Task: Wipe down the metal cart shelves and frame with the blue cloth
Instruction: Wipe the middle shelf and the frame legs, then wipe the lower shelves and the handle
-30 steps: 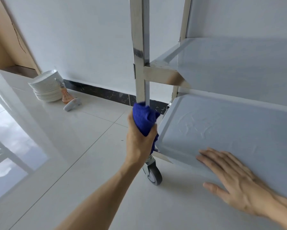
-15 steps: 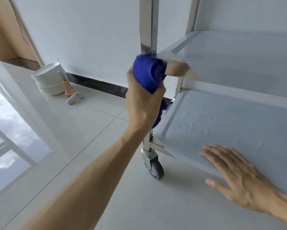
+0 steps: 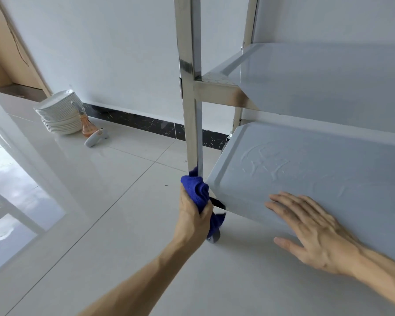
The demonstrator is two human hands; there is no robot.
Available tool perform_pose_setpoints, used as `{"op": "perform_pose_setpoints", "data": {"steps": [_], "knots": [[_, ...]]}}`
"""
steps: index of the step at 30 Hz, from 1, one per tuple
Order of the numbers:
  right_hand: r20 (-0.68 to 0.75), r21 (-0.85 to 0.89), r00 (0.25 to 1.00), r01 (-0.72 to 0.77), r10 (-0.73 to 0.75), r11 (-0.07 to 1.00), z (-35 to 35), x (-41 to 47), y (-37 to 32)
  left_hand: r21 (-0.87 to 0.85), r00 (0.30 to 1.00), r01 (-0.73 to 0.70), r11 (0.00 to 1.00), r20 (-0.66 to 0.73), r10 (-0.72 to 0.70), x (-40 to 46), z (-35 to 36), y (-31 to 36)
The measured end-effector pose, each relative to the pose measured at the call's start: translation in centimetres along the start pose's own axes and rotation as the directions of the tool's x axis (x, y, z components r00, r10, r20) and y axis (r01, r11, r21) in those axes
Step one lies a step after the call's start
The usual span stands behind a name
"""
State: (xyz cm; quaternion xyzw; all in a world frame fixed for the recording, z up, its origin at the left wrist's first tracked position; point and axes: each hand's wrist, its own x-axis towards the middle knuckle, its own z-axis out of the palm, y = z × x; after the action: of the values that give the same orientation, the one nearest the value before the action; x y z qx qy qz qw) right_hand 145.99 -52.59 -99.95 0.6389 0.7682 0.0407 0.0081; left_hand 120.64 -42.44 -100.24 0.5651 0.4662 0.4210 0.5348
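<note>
The metal cart fills the right half of the view, with a shiny upright front post (image 3: 191, 110), a middle shelf (image 3: 317, 80) and a bottom shelf (image 3: 294, 165) that shows wet streaks. My left hand (image 3: 193, 215) is wrapped around the blue cloth (image 3: 197, 190) and presses it against the foot of the post, at the bottom shelf's corner. The cloth's tail hangs over the caster wheel (image 3: 214, 238), which is mostly hidden. My right hand (image 3: 310, 226) lies flat, fingers spread, on the front edge of the bottom shelf.
A stack of white plates (image 3: 58, 116) stands on the tiled floor by the wall, with an orange spray bottle (image 3: 87, 125) and a small white device (image 3: 96, 137) beside it. A glossy white surface (image 3: 14, 169) runs along the left. A dark skirting strip lines the white wall.
My left hand slid the cloth up the post to the middle shelf's joint, then back down to the bottom shelf's corner. My right hand stayed flat on the bottom shelf.
</note>
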Motion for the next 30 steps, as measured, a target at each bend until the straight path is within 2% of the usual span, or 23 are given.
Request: {"op": "perform_pose_setpoints", "data": {"steps": [2,3,5,8,10,12,15,16,17,20,23,25,27,28,29,30], "knots": [[0.072,0.016,0.997,-0.005,0.003,1.000,0.2,0.2,0.4,0.104,0.996,0.084,0.991,-0.017,-0.082,-1.6,-0.2,0.4],[0.095,0.057,0.996,-0.006,0.000,0.998,0.1,0.3,0.6,0.076,0.987,0.156,0.985,-0.036,-0.154,-2.5,-0.2,0.8],[0.066,0.211,0.998,-0.027,0.014,0.977,-0.4,1.0,0.7,-0.077,0.959,0.281,0.957,-0.005,-0.282,-4.0,-0.3,1.6],[0.011,0.525,0.990,-0.126,0.141,0.842,-2.3,1.4,0.3,-0.327,0.907,0.412,0.850,0.237,-0.349,-5.5,0.1,3.5],[0.017,0.698,0.974,-0.174,0.227,0.695,-3.3,1.0,0.0,-0.400,0.859,0.475,0.784,0.404,-0.315,-5.8,0.6,4.9],[0.106,0.852,0.970,-0.201,0.217,0.483,-4.5,0.6,-0.2,-0.413,0.814,0.508,0.756,0.517,-0.265,-5.7,1.2,6.0],[0.190,0.981,0.982,-0.190,0.013,0.039,-6.0,-0.3,-0.2,-0.392,0.788,0.508,0.767,0.572,-0.229,-5.4,2.1,7.1],[0.206,0.977,0.978,-0.207,-0.008,-0.059,-6.4,-0.8,-0.1,-0.375,0.792,0.491,0.786,0.568,-0.224,-5.3,2.5,7.3],[0.221,0.970,0.975,-0.220,0.004,-0.105,-6.7,-1.3,0.1,-0.351,0.803,0.465,0.813,0.555,-0.219,-5.1,2.9,7.4],[0.252,0.966,0.960,-0.242,0.118,-0.095,-6.8,-2.6,1.2,-0.247,0.839,0.385,0.889,0.494,-0.226,-4.2,3.9,7.6],[0.269,0.963,0.933,-0.254,0.239,-0.093,-7.1,-3.3,2.9,-0.173,0.814,0.408,0.896,0.513,-0.272,-1.7,5.2,7.8],[0.269,0.963,0.895,-0.262,0.356,-0.068,-7.3,-2.9,4.5,-0.108,0.805,0.383,0.917,0.526,-0.274,0.9,6.6,8.3],[0.272,0.955,0.836,-0.296,0.476,-0.026,-7.1,-1.9,6.2,-0.021,0.835,0.277,0.961,0.500,-0.230,3.2,8.4,8.8],[0.270,0.935,0.798,-0.351,0.538,0.052,-6.8,-1.3,6.9,0.071,0.867,0.168,0.983,0.464,-0.182,4.3,9.2,8.7],[0.263,0.870,0.761,-0.453,0.593,0.195,-6.5,-0.9,7.6,0.210,0.901,0.023,0.978,0.420,-0.111,5.1,9.9,8.4],[0.237,0.751,0.730,-0.557,0.641,0.355,-6.0,-0.6,8.2,0.362,0.925,-0.131,0.923,0.378,-0.017,5.6,10.3,7.9]]}}
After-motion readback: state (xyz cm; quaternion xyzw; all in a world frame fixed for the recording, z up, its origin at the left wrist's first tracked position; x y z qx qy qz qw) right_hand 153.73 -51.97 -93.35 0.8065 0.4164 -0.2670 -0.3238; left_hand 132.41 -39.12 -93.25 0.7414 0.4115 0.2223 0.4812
